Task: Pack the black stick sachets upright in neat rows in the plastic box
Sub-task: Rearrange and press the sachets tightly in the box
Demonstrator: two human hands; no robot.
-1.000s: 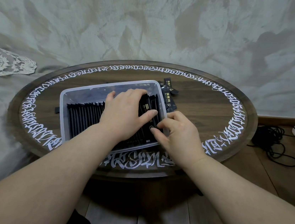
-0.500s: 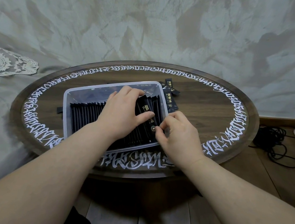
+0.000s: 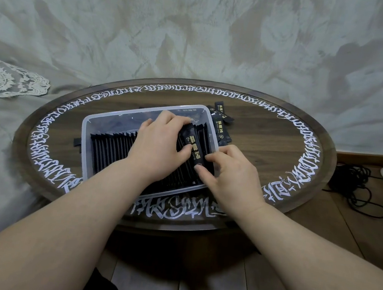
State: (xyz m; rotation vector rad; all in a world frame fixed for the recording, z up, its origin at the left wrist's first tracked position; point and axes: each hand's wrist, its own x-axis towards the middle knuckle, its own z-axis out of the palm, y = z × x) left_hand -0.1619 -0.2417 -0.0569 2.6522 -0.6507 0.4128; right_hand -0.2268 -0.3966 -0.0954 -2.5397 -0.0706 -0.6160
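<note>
**Your hands and arms: bare to the edge of view**

Your left hand [image 3: 154, 151] and right hand [image 3: 231, 174] are both bare: you wear neither gloves nor rings, and nothing circles either wrist. Back from each grip, your forearms run uncovered all the way to the lower corners of the view, with no sleeve edge showing. Your fingernails are short and plain where they can be seen. Below, between your forearms, a small patch of dark clothing [image 3: 101, 289] shows; its kind cannot be told.

Translucent smooth plastic box [image 3: 86, 132] – matt black foil-like sachets [image 3: 112, 149] – on a glossy dark wood table [image 3: 270, 140].
</note>
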